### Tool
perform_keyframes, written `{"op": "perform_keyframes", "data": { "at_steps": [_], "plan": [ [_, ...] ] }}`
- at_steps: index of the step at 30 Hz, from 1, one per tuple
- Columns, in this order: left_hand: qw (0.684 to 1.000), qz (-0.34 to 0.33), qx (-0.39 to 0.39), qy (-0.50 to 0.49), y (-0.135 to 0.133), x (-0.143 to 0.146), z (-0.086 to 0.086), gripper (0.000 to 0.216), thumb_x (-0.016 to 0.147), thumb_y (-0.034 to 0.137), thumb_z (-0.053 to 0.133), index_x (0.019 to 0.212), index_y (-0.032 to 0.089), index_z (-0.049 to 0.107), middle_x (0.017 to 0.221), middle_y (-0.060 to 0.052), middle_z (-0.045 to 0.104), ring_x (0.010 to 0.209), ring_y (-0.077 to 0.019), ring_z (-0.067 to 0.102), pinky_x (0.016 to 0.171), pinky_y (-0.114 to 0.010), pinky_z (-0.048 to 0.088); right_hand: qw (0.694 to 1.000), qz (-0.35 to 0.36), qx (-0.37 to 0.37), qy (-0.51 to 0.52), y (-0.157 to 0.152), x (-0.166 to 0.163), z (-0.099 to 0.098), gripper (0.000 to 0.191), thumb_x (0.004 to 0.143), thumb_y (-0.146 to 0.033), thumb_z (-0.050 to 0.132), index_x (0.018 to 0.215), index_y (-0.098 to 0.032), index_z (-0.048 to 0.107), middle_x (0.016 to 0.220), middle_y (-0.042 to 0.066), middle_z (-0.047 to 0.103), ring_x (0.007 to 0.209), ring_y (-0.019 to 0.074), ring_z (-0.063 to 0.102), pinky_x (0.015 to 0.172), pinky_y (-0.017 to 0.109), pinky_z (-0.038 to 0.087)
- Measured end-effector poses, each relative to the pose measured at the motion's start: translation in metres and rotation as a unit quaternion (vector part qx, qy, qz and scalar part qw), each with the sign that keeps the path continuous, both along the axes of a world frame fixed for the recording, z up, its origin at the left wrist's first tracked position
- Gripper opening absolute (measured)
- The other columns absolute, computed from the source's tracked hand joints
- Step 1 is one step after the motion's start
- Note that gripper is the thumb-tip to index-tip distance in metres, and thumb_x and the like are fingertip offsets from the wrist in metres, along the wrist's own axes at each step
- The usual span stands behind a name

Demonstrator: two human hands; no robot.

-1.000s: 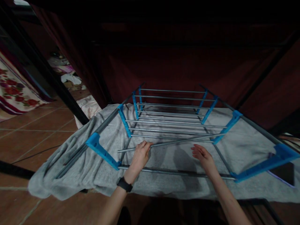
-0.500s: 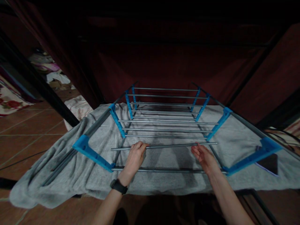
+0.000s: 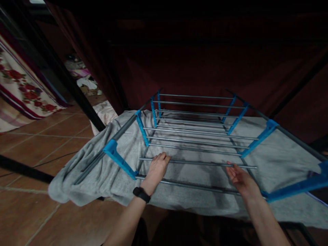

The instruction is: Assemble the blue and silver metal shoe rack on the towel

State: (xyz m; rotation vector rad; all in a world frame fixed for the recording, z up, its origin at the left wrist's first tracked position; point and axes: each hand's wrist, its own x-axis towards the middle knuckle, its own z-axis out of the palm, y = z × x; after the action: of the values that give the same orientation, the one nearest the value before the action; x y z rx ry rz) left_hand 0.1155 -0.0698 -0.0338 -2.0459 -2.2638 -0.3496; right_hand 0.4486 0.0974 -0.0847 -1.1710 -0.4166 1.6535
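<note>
A folding drying rack [image 3: 120, 163] with blue plastic brackets and grey metal rods lies flat on a grey towel [image 3: 84, 184]. A loose metal rod [image 3: 197, 163] lies across the rack near its front. My left hand [image 3: 156, 170], a black watch on its wrist, is curled over the rod's left part. My right hand [image 3: 239, 178] is under the rod's right part, palm up, fingers loosely spread and touching it. The rod now lies nearly level across the rack.
Dark red fabric [image 3: 205, 68] hangs behind the rack. Terracotta floor tiles [image 3: 30, 143] spread to the left, with a floral cloth [image 3: 23, 92] and a striped cloth [image 3: 104, 114] beyond a black bar [image 3: 69, 85]. A dark flat object [image 3: 320, 200] lies at the right edge.
The loose rod went from slanted to nearly level and moved rightward. My right hand came up under its right part. The camera view shifted.
</note>
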Motion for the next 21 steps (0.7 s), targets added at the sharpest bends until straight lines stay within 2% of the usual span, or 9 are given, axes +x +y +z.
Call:
{"op": "perform_keyframes", "data": {
  "at_steps": [4,12,21],
  "plan": [
    [1.000,-0.002,-0.008,0.016,-0.001,-0.001,-0.001,0.033,0.088,0.003,0.036,0.099,0.022,0.061,0.102,-0.007,0.057,0.095,-0.0203,0.056,0.089,-0.036,0.044,1.000,-0.006,-0.023,0.001,0.003,0.005,0.002,0.020,0.086,-0.001,0.046,0.082,-0.017,0.059,0.084,0.003,0.068,0.076,0.0094,0.068,0.075,0.020,0.059],
    [0.998,0.004,-0.047,0.051,-0.003,-0.005,-0.006,0.035,0.087,0.001,0.035,0.099,0.020,0.061,0.101,-0.008,0.060,0.093,-0.0203,0.059,0.089,-0.037,0.044,0.998,-0.027,-0.050,0.008,0.010,0.016,0.003,0.024,0.088,0.000,0.042,0.082,-0.017,0.059,0.079,0.001,0.065,0.070,0.0081,0.067,0.071,0.020,0.059],
    [0.994,-0.001,-0.073,0.081,-0.001,-0.005,-0.009,0.032,0.090,0.004,0.036,0.104,0.018,0.061,0.108,-0.009,0.059,0.098,-0.0210,0.057,0.091,-0.036,0.042,0.996,-0.037,-0.081,-0.009,0.010,0.016,0.003,0.017,0.088,-0.004,0.048,0.079,-0.015,0.058,0.080,0.002,0.065,0.070,0.0085,0.066,0.065,0.020,0.060]
  ]
}}
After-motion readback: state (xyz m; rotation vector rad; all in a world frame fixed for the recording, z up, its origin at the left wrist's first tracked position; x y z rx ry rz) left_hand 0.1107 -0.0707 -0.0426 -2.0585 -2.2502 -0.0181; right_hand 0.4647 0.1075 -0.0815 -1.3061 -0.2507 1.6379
